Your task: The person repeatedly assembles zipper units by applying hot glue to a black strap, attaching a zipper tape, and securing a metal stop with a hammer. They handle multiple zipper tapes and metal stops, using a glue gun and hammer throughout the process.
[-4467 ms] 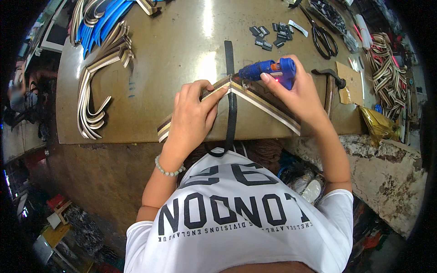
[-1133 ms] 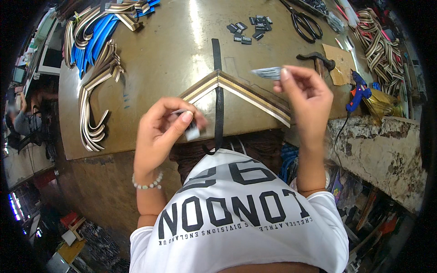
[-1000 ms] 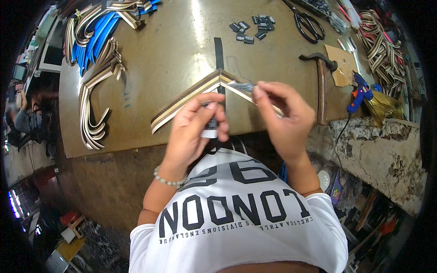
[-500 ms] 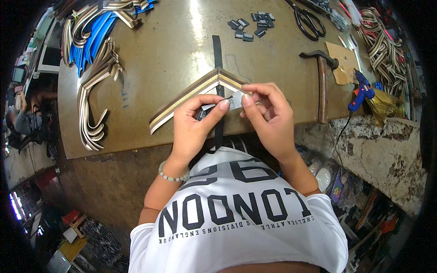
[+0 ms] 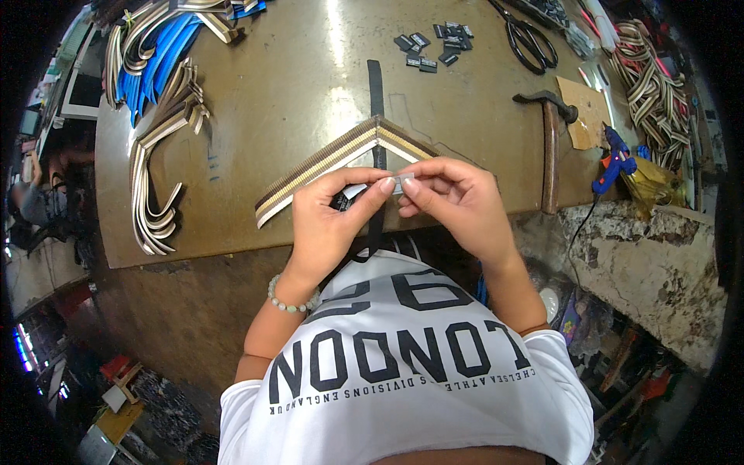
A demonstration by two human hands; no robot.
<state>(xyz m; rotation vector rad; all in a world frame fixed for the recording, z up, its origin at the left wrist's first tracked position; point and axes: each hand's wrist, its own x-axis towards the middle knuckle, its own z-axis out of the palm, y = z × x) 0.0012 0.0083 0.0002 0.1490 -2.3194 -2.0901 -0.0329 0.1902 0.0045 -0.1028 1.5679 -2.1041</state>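
Right between the pinched-shut fingertips of the left hand (image 5: pixel 333 213) and right hand (image 5: pixel 459 198) there's a little pale tag (image 5: pixel 401 186), gripped from both sides probably to steady it, dark label (image 5: pixel 342 202) tucked by the left thumb, striped band (image 5: pixel 314 177) just beyond.

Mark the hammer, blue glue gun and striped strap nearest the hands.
Hammer (image 5: pixel 550 155): head view, on its handle.
Blue glue gun (image 5: pixel 618 163): head view, on its body.
Striped strap (image 5: pixel 347 150): head view, on its left half.
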